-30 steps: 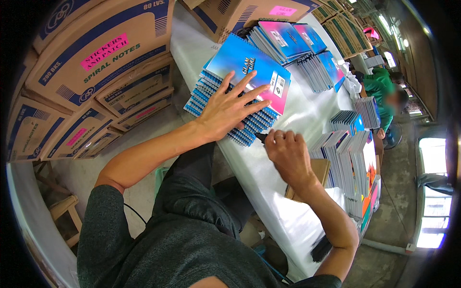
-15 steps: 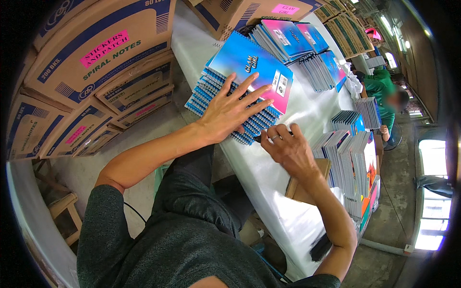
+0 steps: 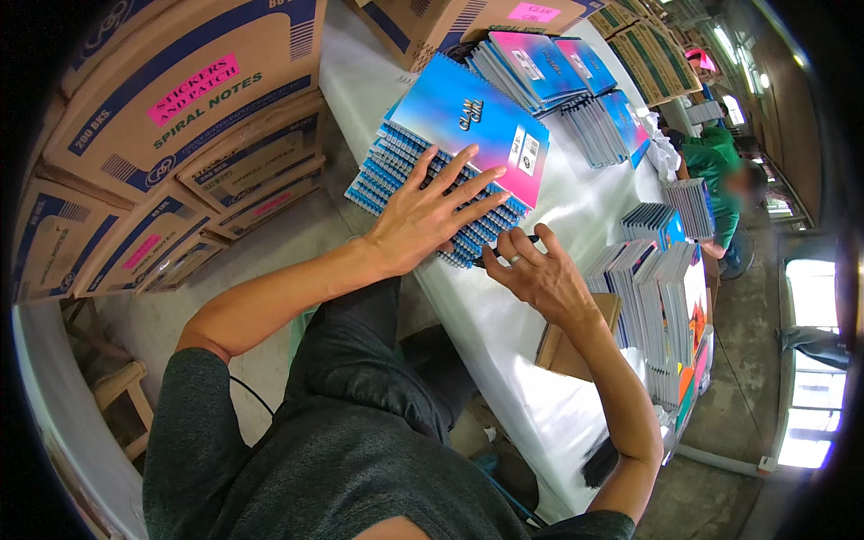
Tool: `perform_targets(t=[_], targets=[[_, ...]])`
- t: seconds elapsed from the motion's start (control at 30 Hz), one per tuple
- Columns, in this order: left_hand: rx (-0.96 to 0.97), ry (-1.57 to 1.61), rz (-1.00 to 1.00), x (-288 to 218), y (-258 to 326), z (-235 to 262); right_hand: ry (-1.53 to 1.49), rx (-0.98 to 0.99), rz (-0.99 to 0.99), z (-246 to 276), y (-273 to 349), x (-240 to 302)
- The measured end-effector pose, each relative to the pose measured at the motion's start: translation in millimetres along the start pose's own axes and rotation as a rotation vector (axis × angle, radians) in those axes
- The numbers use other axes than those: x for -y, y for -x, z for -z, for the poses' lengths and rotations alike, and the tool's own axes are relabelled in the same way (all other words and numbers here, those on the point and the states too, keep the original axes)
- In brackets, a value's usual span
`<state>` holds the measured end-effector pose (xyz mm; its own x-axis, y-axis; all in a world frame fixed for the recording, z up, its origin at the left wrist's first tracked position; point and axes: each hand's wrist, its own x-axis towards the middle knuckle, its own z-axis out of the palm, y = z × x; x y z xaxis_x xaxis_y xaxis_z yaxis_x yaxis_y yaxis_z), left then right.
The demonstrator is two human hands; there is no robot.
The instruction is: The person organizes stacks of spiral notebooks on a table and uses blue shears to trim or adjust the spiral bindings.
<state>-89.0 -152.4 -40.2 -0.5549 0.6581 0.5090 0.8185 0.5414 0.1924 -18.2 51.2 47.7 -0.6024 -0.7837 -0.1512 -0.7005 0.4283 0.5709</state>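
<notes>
A stack of spiral notebooks (image 3: 475,112) with blue and pink covers lies near the table's edge, its bound edges fanned out toward me. My left hand (image 3: 423,211) lies across the top cover and the coils with its fingers spread, pressing on the stack. At the lower right corner of the stack, my right hand (image 3: 537,274), with a ring on one finger, is closed around a thin black pen-like tool (image 3: 534,239). The tool's dark end reaches the coils of the lower notebooks. Most of it is hidden by my fingers.
More notebook stacks (image 3: 538,72) lie beyond mine, and tall stacks (image 3: 643,292) stand to the right beside a brown cardboard piece (image 3: 553,349). Cartons (image 3: 193,90) are piled at left. A person in green (image 3: 711,162) sits at the table's far right side.
The top notebook has slid slightly up and left, away from my right hand. My right hand has shifted a little, and more of the black tool shows. My left hand stays nearly in place.
</notes>
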Motion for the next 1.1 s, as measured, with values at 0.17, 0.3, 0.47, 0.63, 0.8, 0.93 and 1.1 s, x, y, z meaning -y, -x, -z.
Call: perform_targets(t=[0.17,0.3,0.47,0.63,0.8,0.93,1.1], targets=[[0.023,0.011,0.009,0.9,-1.4,0.4,-0.082,0.235,-0.283,7.6,-8.1,30.4],[0.022,0.011,0.016,0.0,-0.4,1.6,-0.136,0.492,-0.415,17.5,-17.4,39.0],[0.082,0.068,0.025,-5.4,5.2,-0.4,-0.221,0.059,-0.164,11.0,3.1,7.3],[0.053,0.09,0.029,-3.9,8.9,-3.9,-0.157,0.14,-0.156,14.8,6.8,1.5],[0.063,0.09,0.036,-4.1,9.1,-4.9,-0.156,-0.035,-0.023,7.5,6.5,2.8],[0.065,0.063,0.025,-5.0,8.1,-4.4,-0.135,-0.02,0.018,-7.5,7.1,3.0],[0.047,0.056,0.016,-3.4,4.6,-7.8,-0.179,0.246,-0.174,5.8,-7.1,24.7]])
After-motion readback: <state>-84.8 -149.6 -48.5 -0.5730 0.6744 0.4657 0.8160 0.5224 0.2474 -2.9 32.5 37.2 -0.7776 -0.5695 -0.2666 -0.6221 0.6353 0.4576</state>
